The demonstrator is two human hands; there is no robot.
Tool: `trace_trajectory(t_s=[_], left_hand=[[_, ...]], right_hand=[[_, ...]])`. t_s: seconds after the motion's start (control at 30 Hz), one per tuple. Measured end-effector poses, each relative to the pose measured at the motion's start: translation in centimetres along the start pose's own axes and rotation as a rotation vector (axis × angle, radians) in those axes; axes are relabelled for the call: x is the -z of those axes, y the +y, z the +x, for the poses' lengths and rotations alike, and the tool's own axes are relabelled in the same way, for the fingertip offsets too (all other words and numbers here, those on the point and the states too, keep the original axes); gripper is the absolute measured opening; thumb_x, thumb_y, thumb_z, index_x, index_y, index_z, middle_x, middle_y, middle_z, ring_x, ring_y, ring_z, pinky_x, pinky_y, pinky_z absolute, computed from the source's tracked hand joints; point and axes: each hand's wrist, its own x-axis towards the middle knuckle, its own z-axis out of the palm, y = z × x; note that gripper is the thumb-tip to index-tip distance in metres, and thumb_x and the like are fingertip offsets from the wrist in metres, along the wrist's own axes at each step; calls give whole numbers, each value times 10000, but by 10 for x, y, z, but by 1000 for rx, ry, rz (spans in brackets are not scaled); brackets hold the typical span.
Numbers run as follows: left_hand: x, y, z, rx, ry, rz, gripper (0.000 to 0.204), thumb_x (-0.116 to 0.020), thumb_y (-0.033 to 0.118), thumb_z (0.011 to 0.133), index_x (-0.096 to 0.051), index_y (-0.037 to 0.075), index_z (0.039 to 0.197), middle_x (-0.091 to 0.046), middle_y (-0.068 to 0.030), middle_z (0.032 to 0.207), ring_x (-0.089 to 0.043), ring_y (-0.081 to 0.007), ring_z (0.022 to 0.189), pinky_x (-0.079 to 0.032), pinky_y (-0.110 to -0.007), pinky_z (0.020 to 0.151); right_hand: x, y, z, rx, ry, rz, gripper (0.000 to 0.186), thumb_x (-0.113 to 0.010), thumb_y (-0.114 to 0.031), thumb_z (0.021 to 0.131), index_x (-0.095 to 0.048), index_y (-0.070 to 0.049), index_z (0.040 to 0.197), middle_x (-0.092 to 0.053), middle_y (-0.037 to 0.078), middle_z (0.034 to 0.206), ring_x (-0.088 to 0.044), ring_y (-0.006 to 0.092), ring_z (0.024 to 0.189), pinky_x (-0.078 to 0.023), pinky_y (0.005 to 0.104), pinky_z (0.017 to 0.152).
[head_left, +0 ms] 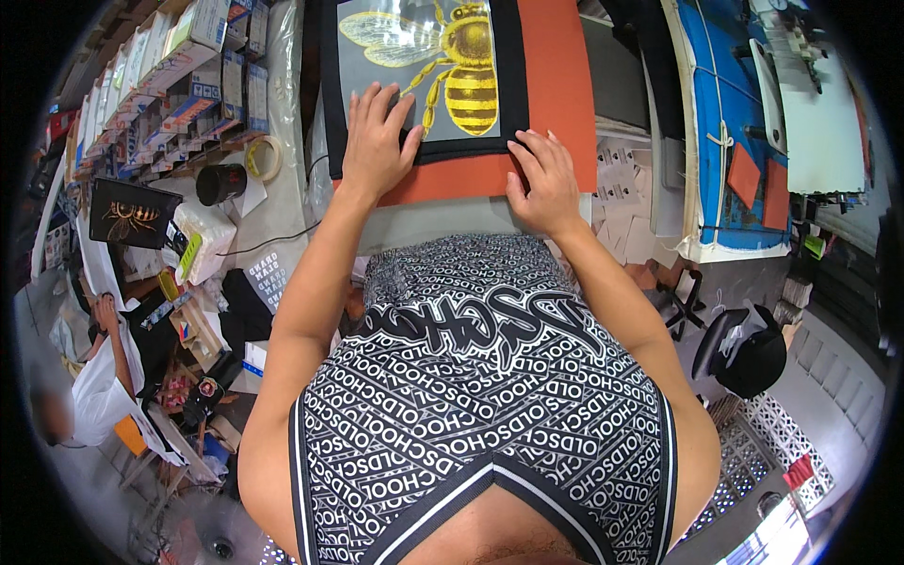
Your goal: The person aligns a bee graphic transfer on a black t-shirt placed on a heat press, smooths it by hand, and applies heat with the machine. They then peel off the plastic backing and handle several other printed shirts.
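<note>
A black cloth (pixel 513 66) lies on an orange-red flat pad (pixel 563 85) in front of me. On the cloth is a shiny grey sheet (pixel 372 73) bearing a large yellow and black bee picture (pixel 469 85). My left hand (pixel 379 141) rests palm down at the sheet's lower left, fingers stretched out over its edge and the cloth. At the cloth's lower right corner, my right hand (pixel 546 181) lies with fingers apart, its fingertips at the cloth's edge and its palm over the pad. Neither hand grips anything.
Stacked cartons (pixel 184 85), a tape roll (pixel 264 158) and a black cup (pixel 220 184) stand to the left. Below them is a dark piece with a bee print (pixel 135 215). Another person (pixel 104 377) in white is at far left. At right are a blue-topped table (pixel 720 104) and a black chair (pixel 739 350).
</note>
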Motion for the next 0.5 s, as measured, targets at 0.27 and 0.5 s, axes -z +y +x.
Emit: trace_trajectory(t_s=[0.27,0.5], left_hand=[[2,4,2,-6,16,-23,486,-728,215,863,-615,53,1307,-526,-187,1392,-429,-421,1367,-274,-595,1187],[5,9,3,15,16,-24,484,-726,224,861,-618,56,1302,-529,-182,1394,-428,-410,1373,-262,-610,1189]], right_hand=[[-1,4,25,-46,89,94,366,-697,-99,817,-671,-30,1175,-627,143,1275,-580,364,1188,-434,494,1036],[-8,41,75,-63,199,30,299,-670,-96,831,-689,-19,1119,-644,153,1221,-585,360,1174,-444,468,1026]])
